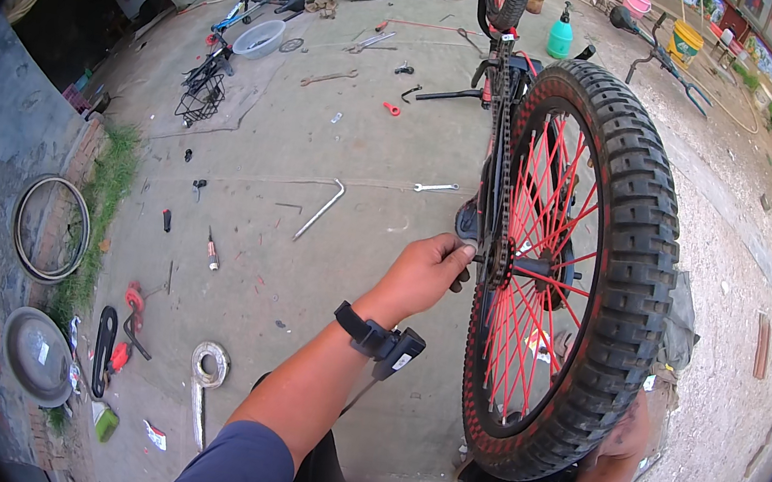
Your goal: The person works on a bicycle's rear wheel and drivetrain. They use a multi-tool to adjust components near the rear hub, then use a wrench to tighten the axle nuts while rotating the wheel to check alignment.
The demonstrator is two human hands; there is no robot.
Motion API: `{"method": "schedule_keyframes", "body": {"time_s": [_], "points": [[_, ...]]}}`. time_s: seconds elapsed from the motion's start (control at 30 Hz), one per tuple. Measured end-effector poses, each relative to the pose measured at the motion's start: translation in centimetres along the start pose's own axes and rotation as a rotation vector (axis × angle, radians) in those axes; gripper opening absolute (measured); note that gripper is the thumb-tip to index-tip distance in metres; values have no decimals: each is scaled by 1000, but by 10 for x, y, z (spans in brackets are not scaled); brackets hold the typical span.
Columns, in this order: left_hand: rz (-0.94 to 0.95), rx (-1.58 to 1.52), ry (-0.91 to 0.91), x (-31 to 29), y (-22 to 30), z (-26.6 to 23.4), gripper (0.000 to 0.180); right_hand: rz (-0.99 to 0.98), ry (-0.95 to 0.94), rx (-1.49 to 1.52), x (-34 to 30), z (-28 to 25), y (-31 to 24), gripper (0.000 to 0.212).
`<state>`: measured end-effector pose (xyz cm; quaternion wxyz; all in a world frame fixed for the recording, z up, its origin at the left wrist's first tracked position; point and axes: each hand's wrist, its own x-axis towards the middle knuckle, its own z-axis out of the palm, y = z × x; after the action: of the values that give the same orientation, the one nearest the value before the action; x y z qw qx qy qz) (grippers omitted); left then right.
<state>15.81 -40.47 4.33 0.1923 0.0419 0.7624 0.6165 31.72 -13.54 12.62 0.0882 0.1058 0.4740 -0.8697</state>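
Observation:
A bicycle wheel with a black knobby tire (643,226) and red spokes (514,341) stands upright before me, fitted to an upturned-looking bike frame. At the wheel's left side, my left hand (431,267) is closed in a pinch at the end of the axle, beside the small sprocket (501,262). Whatever lies between thumb and fingers is too small to make out. The chain (502,173) runs along the frame to that sprocket. Low on the far right side of the tire is my right hand (622,436), its fingers hidden behind the rubber.
Tools lie on the concrete left of the bike: a bent socket wrench (320,211), a small spanner (436,187), a screwdriver (212,249) and a large ring spanner (208,369). A metal basin (39,356) leans at the left wall. A teal spray bottle (560,35) stands beyond the wheel.

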Motion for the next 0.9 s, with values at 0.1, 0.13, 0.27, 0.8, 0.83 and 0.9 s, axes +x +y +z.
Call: {"method": "schedule_keyframes", "body": {"time_s": [0.1, 0.13, 0.27, 0.8, 0.83, 0.9], "points": [[143, -13, 64, 1, -8, 5, 25, -2, 18, 27, 0, 6, -1, 97], [104, -21, 67, 0, -6, 6, 24, -1, 30, 31, 0, 6, -1, 96], [67, -26, 59, 1, -7, 5, 24, -8, 2, -8, 0, 4, -3, 93], [218, 80, 189, 0, -5, 8, 25, -30, 4, -23, 0, -11, 5, 105], [255, 58, 201, 1, -3, 6, 26, -35, 8, -24, 2, -11, 6, 107], [209, 89, 190, 2, 0, 6, 27, -94, -12, -70, 0, -21, 12, 107]]}}
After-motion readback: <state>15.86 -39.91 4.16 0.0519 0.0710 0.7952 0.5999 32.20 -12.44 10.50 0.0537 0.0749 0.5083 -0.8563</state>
